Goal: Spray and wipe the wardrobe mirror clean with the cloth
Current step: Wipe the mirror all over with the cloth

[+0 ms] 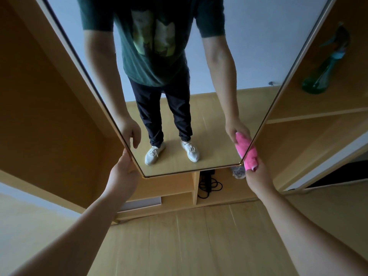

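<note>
A person's right hand (pixel 256 176) is gripping a pink cloth (pixel 251 156) against the wardrobe mirror (pixel 219 56) at its lower right edge, while the left hand (pixel 123 172) is grasping the opposite edge. A green spray bottle (pixel 322 74) is standing above the right hand.

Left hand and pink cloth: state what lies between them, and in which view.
The lower end of the mirror lies between the left hand and the cloth, held by the right hand; head view.
</note>
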The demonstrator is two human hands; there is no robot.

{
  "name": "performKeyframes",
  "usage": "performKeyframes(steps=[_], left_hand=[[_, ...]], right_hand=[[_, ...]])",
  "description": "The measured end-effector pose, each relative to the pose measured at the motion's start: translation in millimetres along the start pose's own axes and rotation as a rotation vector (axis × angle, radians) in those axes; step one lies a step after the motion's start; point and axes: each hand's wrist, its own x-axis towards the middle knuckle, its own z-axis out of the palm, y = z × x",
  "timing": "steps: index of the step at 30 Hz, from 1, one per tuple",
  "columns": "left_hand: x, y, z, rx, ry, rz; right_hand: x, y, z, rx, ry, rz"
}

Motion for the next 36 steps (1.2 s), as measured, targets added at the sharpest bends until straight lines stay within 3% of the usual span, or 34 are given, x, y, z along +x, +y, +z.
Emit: performKeyframes(steps=[7, 12, 18, 27, 32, 36], left_hand=[[-35, 32, -23, 0.147, 0.14, -0.008], [-65, 67, -34, 0.097, 0.129, -0.027], [-74, 153, -54, 0.043, -0.044, 0.162], [-89, 284, -112, -0.236, -0.067, 0.422], [-99, 319, -141, -0.327, 0.002, 0.474], [-109, 338, -162, -0.406, 0.071, 0.463]], right_hand=[[-40, -27, -43, 0.082, 0.058, -0.024], [-74, -74, -71, 0.138, -0.081, -0.093], [-119, -177, -100, 0.279, -0.218, -0.381], [-173, -320, -142, 0.399, -0.451, -0.767], [-192, -364, -155, 0.464, -0.569, -0.899], [-194, -389, -161, 0.477, -0.512, -0.952]])
